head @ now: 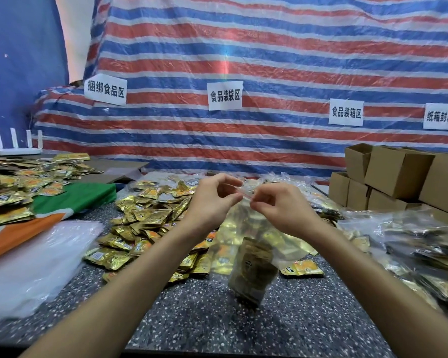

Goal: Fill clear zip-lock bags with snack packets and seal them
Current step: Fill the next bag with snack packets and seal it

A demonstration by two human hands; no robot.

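- We've got both hands up mid-scene. Our left hand (pixel 212 200) and right hand (pixel 282 205) each pinch thumb and fingertips tight on the zip strip of the clear bag (pixel 254 267).
- The bag hangs from that strip over the speckled table (pixel 217 319), with gold packs inside.
- Loose snack packets (pixel 150 223) are heaped just behind and left of it.
- Cardboard boxes (pixel 398 177) are stacked far right.

L hand (pixel 212 200) & R hand (pixel 282 206) up front, fingers (pixel 259 200) in pinch.
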